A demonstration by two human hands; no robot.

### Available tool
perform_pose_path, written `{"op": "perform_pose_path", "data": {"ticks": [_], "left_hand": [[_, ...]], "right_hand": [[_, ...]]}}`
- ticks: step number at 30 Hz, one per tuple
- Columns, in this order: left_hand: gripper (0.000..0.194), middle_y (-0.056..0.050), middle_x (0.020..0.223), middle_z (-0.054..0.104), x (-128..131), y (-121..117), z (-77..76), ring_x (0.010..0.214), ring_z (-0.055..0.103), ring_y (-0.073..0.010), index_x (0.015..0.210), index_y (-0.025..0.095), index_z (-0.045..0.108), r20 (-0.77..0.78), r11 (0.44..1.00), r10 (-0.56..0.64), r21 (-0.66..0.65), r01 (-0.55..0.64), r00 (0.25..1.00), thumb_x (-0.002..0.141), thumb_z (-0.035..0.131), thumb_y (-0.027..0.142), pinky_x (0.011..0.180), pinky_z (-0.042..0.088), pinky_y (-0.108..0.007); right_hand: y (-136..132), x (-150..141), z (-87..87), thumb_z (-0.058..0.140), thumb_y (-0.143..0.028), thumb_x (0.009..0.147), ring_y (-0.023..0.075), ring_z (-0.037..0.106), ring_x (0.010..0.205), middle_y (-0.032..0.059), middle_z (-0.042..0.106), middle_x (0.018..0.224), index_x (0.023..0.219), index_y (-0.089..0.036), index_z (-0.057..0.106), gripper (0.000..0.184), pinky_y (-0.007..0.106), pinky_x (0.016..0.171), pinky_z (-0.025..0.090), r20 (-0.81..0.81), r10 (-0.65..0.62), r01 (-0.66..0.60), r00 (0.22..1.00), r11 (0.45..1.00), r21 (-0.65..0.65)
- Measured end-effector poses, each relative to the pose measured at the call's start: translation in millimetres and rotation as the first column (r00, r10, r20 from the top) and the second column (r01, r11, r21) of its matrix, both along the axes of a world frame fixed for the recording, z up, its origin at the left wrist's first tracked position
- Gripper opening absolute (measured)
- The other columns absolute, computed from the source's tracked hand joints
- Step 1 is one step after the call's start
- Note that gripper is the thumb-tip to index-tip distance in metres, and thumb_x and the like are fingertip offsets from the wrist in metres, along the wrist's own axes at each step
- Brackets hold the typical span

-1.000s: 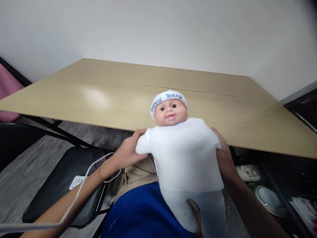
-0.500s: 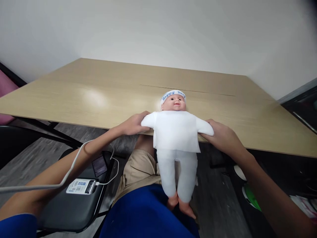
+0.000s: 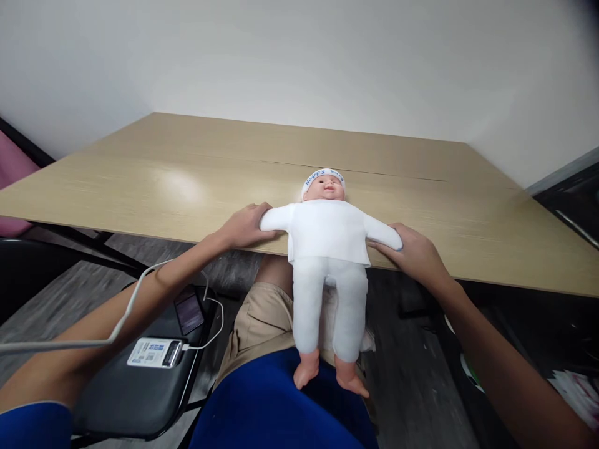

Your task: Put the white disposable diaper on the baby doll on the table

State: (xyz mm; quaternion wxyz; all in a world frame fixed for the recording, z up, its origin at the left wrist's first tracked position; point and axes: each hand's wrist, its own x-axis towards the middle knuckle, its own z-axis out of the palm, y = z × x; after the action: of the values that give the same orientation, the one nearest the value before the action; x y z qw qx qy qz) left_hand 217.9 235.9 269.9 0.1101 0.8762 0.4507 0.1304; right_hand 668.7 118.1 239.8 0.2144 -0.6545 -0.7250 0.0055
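A baby doll (image 3: 330, 234) in a white top and white trousers lies face up across the front edge of the wooden table (image 3: 154, 168). Its head, in a white headband (image 3: 324, 176) with blue lettering, rests on the tabletop, while the legs hang past the edge towards my lap. My left hand (image 3: 247, 226) is closed around the end of the doll's sleeve on the left. On the other side, my right hand (image 3: 414, 248) grips the opposite sleeve end, its fingers partly under the arm. Both doll arms are stretched outward, and its bare feet point down.
To the left, a black chair (image 3: 126, 399) holds a phone (image 3: 189, 310) and a white power bank (image 3: 154, 353) with a white cable (image 3: 126, 312) crossing my left arm. A pale wall (image 3: 299, 68) stands behind the table. Printed packets (image 3: 575, 393) lie at lower right.
The doll has shifted slightly up and left onto the table, and its feet have spread apart. Both hands keep hold of the sleeves, and the left hand has moved slightly outward.
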Motion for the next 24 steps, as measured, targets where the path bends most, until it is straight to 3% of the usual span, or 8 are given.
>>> {"op": "perform_pose_path", "data": {"ticks": [7, 14, 24], "left_hand": [[0.064, -0.014, 0.108, 0.077, -8, 15, -13.6, 0.1, 0.072, -0.0352, 0.112, 0.021, 0.066, -0.003, 0.996, 0.013, 0.092, -0.013, 1.0, 0.092, 0.062, 0.081, 0.078, 0.049, -0.04], [0.06, -0.012, 0.105, 0.078, -9, 32, -23.6, 0.093, 0.073, -0.0321, 0.107, 0.021, 0.066, 0.012, 0.985, -0.003, 0.175, 0.001, 1.0, 0.092, 0.063, 0.079, 0.071, 0.045, -0.036], [0.068, -0.012, 0.108, 0.079, -6, 52, -19.8, 0.098, 0.074, -0.0347, 0.111, 0.022, 0.067, 0.045, 0.991, -0.018, 0.132, 0.012, 0.999, 0.089, 0.059, 0.086, 0.077, 0.05, -0.039]], "right_hand": [[26, 5, -22.8, 0.057, -0.087, 0.095, 0.0363, 0.073, 0.095, 0.0131, 0.079, 0.107, 0.114, -0.025, 0.068, 0.065, 0.04, 0.075, 0.048, -0.057, -0.02, 0.022, 0.998, 0.999, 0.043], [39, 3, -21.0, 0.062, -0.087, 0.092, 0.0354, 0.073, 0.094, 0.0109, 0.08, 0.105, 0.115, -0.026, 0.068, 0.066, 0.038, 0.074, 0.048, -0.14, -0.005, 0.009, 0.99, 1.0, 0.029], [53, 3, -21.1, 0.059, -0.089, 0.092, 0.0349, 0.073, 0.095, 0.0118, 0.08, 0.105, 0.115, -0.025, 0.067, 0.069, 0.038, 0.075, 0.048, -0.15, -0.007, 0.008, 0.989, 1.0, 0.006]]}}
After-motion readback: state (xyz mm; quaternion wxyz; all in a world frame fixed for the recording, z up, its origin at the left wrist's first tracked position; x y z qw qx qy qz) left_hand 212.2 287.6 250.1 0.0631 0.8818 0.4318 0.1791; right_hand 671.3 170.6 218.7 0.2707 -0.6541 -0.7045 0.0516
